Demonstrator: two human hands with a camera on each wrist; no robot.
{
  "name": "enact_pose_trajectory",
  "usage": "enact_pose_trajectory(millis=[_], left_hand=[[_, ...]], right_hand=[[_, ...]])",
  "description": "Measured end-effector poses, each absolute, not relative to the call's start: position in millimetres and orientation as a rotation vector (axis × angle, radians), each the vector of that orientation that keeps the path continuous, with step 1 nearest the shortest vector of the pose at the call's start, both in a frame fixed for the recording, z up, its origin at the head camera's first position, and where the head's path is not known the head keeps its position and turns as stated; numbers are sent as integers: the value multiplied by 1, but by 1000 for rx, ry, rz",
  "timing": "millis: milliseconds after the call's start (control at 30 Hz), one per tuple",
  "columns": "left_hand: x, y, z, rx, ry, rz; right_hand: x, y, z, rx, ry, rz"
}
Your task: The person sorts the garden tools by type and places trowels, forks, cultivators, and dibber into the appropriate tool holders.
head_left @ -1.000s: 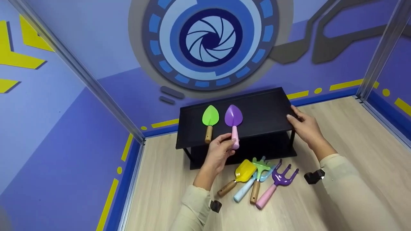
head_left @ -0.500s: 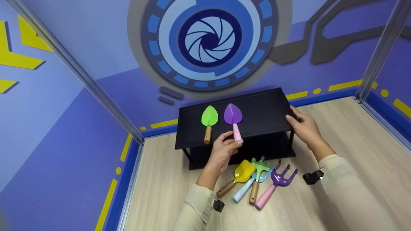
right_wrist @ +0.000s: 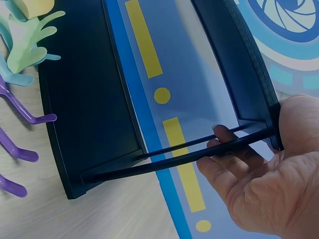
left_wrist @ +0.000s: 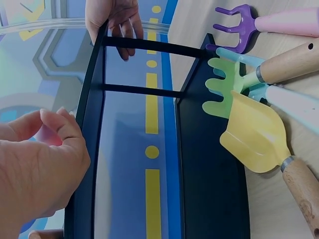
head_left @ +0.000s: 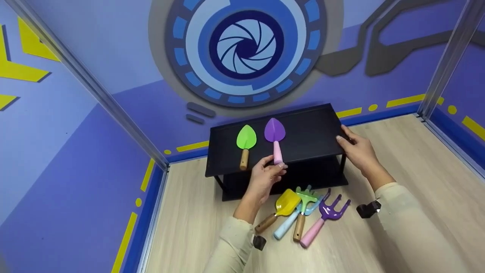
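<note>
My left hand [head_left: 263,177] pinches the end of the pink handle of a purple hand trowel [head_left: 274,131], whose blade lies over the top of a black two-tier shelf [head_left: 308,132]. In the left wrist view, a bit of pink handle [left_wrist: 48,135] shows behind the fingers. Left of it, a green trowel [head_left: 246,138] with a wooden handle lies on the shelf top, blade toward the wall. My right hand [head_left: 360,151] grips the right end of the shelf, thumb on top; in the right wrist view its fingers [right_wrist: 224,169] reach past the side bar.
In front of the shelf lie a yellow scoop [head_left: 287,202], a green hand rake [head_left: 308,196] crossing a light blue rake [head_left: 287,225], and a purple fork [head_left: 331,210] with a pink handle. Behind the shelf stands a patterned blue wall [head_left: 151,110].
My left hand has shifted slightly right, and the purple trowel has slid farther back over the shelf top. The right hand keeps its hold on the shelf end.
</note>
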State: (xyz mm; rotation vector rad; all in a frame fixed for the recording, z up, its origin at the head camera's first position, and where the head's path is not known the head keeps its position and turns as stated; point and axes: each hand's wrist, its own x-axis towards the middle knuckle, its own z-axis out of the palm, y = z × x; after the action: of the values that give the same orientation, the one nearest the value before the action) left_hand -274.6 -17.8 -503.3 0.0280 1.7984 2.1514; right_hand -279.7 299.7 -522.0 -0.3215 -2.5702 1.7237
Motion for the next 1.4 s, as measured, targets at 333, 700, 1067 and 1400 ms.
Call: enact_pose_trajectory(millis=[333,700,1067,1400], left_hand=[[-280,-18,-508,-15,1819,2155],[-283,-25,-516,-4,1821,2145],[-288,-27,-514,-53,1777,2158],[-289,-32,-512,-52,1816,2132]], right_hand=[[-280,300,-523,-321,-2565,1710],[-279,300,-521,-303,-2555,1711],[-279,298,-523,-301,-2550,1724],[-278,298,-522,-308,-2564,1725]])
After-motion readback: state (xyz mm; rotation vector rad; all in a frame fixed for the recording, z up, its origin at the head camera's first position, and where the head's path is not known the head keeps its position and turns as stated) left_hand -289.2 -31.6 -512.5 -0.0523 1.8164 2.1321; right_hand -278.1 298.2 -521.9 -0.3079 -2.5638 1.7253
